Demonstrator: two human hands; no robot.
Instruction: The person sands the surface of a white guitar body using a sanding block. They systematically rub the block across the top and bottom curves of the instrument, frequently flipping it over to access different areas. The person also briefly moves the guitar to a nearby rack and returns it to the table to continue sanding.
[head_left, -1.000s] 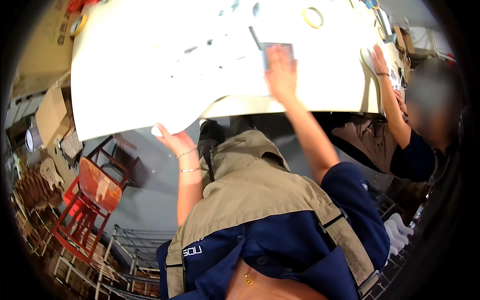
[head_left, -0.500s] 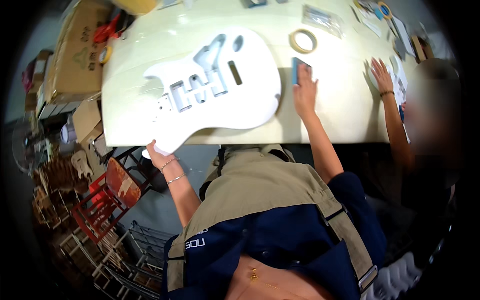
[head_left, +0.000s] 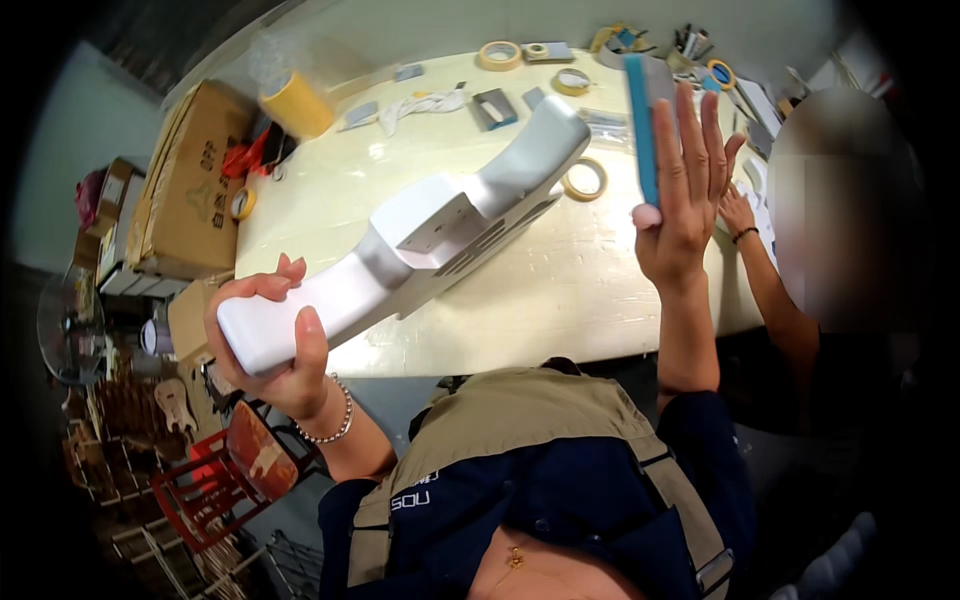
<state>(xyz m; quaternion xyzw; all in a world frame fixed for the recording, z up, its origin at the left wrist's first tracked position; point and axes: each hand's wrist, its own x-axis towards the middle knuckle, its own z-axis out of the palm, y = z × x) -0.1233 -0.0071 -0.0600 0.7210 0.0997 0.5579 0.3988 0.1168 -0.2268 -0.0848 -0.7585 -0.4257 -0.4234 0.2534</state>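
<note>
My left hand (head_left: 294, 388) is wrapped round the narrow end of a white electric guitar body (head_left: 350, 288), thumb on one side and fingers on the other. The body is tipped up on its side above the table, edge toward me, so most of its cut-out face is hidden. To the right, my right hand (head_left: 684, 205) is raised, holding a blue and grey sanding block (head_left: 641, 130) between the thumb and the outstretched fingers. The block stands upright, apart from the guitar body.
Masking tape (head_left: 585, 180) lies on the pale table (head_left: 520, 320). Further back are a white cloth (head_left: 425, 108), small grey blocks (head_left: 494, 108) and more tape (head_left: 499, 56). A cardboard box (head_left: 190, 180) stands left, a red chair (head_left: 230, 470) below. A co-worker's hand (head_left: 738, 212) works at right.
My left hand has raised the guitar body and turned it from lying flat to edge-up. My right hand has lifted the sanding block off the table. The view has tilted toward the table's far side.
</note>
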